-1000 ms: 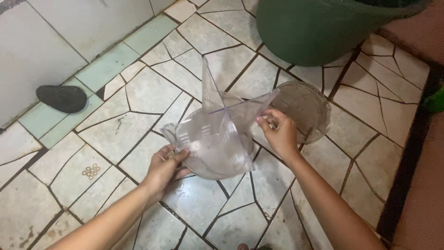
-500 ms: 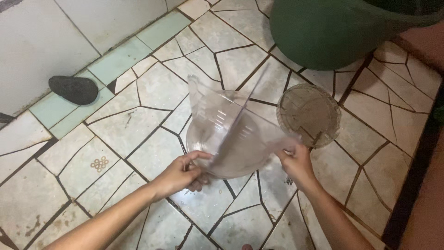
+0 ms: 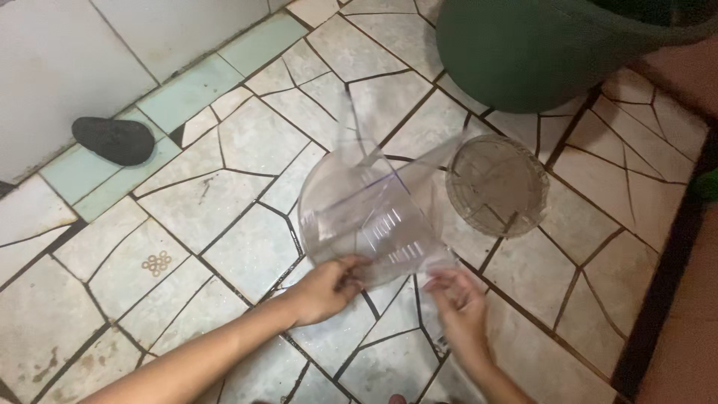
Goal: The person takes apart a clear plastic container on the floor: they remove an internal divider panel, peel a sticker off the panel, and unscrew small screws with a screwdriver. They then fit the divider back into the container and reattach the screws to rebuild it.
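A clear plastic jug is held low over the tiled floor, its body see-through with faint ribs. My left hand grips its near lower edge. My right hand is at the jug's right lower side, fingers curled against the plastic; motion blur hides how firm the hold is. Just right of the jug lies a round clear lid flat on the tiles, apart from both hands.
A big dark green tub stands at the top right. A black slipper lies at the left by the white wall. A small floor drain sits in a tile at the lower left. A dark raised edge runs along the right.
The jug has turned and come closer to me. My right hand dropped from the jug's upper rim near the lid down to its lower right side. My left hand stayed on the near edge.
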